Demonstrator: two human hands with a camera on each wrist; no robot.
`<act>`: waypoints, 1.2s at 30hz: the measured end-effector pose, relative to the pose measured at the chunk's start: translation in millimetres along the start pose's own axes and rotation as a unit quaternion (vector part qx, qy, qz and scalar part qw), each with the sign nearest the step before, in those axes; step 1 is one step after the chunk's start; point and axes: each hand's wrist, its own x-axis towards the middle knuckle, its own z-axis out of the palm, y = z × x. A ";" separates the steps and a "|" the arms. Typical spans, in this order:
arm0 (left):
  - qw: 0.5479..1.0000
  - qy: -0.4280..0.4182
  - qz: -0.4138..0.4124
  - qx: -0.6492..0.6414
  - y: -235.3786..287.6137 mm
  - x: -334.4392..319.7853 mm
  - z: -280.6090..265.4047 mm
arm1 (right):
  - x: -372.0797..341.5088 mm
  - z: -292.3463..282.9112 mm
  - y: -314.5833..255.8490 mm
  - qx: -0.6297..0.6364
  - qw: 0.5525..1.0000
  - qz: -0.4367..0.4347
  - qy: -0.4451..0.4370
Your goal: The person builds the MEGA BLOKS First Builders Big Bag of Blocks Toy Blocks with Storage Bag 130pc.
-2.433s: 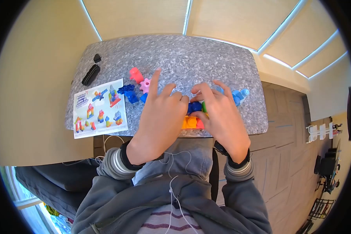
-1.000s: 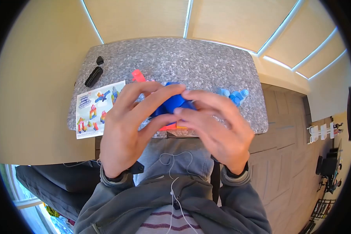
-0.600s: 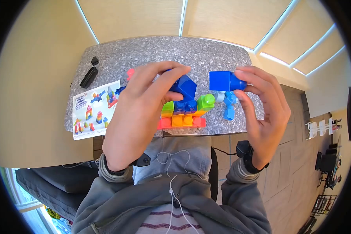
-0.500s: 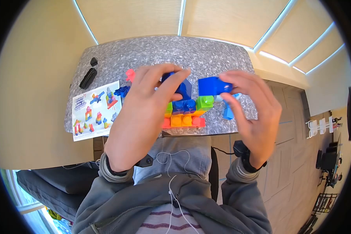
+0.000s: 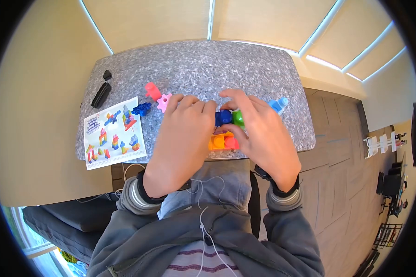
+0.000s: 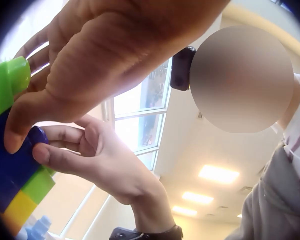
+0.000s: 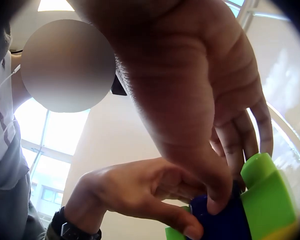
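Note:
A stack of toy building blocks stands near the table's front edge, with orange blocks [image 5: 218, 141] and a red-pink block [image 5: 231, 142] low down. Higher up sit blue blocks [image 5: 225, 117] beside a green block [image 5: 238, 118]. From the left, my left hand [image 5: 185, 134] pinches a blue block, its thumb flat against the face [image 6: 9, 165] in the left wrist view. My right hand [image 5: 269, 138] grips at the blue from the other side, thumb bent onto it in the right wrist view [image 7: 222, 220]. The left hand hides the stack's left end in the head view.
Left of the hands lie a pink gear [image 5: 163, 102], a coral block [image 5: 151, 90] and a dark blue piece [image 5: 142, 109]. A picture sheet [image 5: 114, 134] lies at the table's left, below a black case [image 5: 101, 95]. Light blue blocks [image 5: 278, 105] stand at right.
Half a second ago each hand held a blue block raised above the stack. Both have come down onto the stack, the right hand moving left, and the hands now meet there.

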 end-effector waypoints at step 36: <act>0.996 0.012 -0.063 -0.064 -6.9 -20.7 -33.3 | -82.0 54.5 137.7 -0.117 0.957 0.246 0.095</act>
